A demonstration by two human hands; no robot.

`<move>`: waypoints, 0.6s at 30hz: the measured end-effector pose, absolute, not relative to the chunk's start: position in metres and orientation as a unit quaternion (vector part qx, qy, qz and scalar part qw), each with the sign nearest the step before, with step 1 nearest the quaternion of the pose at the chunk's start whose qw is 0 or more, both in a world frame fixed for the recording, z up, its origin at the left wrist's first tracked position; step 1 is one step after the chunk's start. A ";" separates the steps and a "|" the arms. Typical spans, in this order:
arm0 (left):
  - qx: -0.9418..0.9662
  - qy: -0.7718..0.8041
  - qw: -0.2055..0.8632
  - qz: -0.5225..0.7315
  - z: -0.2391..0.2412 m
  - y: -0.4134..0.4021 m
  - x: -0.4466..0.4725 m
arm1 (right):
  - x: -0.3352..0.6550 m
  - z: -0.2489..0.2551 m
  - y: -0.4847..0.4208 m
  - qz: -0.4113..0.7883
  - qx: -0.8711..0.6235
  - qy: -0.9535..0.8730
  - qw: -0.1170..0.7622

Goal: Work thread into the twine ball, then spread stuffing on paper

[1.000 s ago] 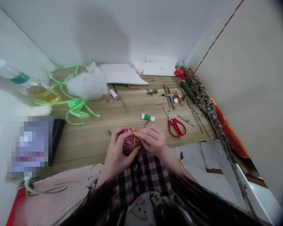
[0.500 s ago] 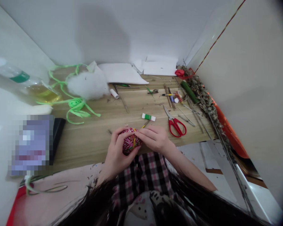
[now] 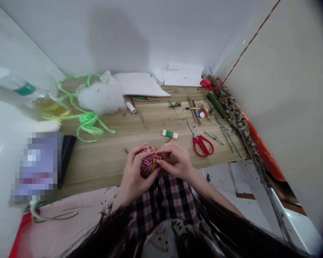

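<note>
A rounded ball of red-and-white twine [image 3: 147,167] with a yellow strand across it sits at the table's near edge. My left hand [image 3: 136,172] is wrapped round its left side, thumb below and fingers over the top. Against its right side, my right hand [image 3: 176,159] presses with fingertips on top and the thumb lower down, fingers bent. Whether a loose strand lies between those fingertips is too small to see. Just beyond the hands lies a white-and-green glue stick [image 3: 170,134]. Red-handled scissors [image 3: 201,141] rest to the right with their blades pointing away.
Bright green cord [image 3: 88,122], white stuffing [image 3: 102,98] and a bottle with yellow liquid [image 3: 50,104] are at the left, near a blurred-out device [image 3: 39,165]. Dried plant stems [image 3: 237,118], a green roll [image 3: 216,105] and small sticks lie right. White sheets [image 3: 140,84] are at the back.
My right thumb has come up from behind and now touches the ball's right side, apart from the index finger. The left hand and the ball stay almost in place.
</note>
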State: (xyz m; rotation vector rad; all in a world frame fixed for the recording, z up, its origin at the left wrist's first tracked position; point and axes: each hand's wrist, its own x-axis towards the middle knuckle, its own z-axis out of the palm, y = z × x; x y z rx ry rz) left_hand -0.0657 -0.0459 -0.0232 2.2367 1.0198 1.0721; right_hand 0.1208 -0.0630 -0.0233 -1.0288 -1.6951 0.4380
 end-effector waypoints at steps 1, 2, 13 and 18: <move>0.811 0.372 0.228 0.389 -0.023 -0.046 -0.066 | 0.121 -0.023 -0.064 0.197 -0.434 -0.701 0.530; 0.810 0.374 0.229 0.388 -0.024 -0.046 -0.066 | 0.121 -0.023 -0.064 0.209 -0.438 -0.693 0.533; 0.810 0.355 0.254 0.391 -0.027 -0.050 -0.069 | 0.120 -0.018 -0.062 0.372 -0.534 -0.564 0.509; 0.788 0.348 0.302 0.407 -0.032 -0.053 -0.075 | 0.116 -0.020 -0.060 0.463 -0.531 -0.565 0.430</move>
